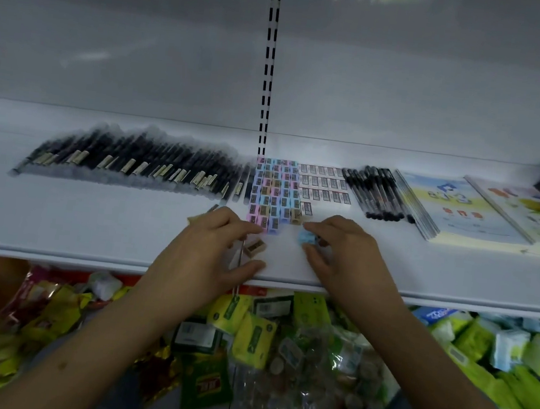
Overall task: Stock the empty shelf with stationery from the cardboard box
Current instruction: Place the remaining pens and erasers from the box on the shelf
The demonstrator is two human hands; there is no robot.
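Single head-worn wide-angle view, looking forward and down from close range onto the white metal shelf [91, 227], whose front edge crosses the lower middle of the frame. The grey back panel [410, 85] fills the upper half; the lower tier of packaged goods [254, 333] shows beneath. Edges curve with lens distortion.

Almost no print resolves. The booklet [460, 209] at the right of the shelf [91, 224] bears large blue characters and small red ones, upside down and too blurred to read. The labels on the pens [125, 164], erasers [324, 185] and packets below [254, 333] are illegible.
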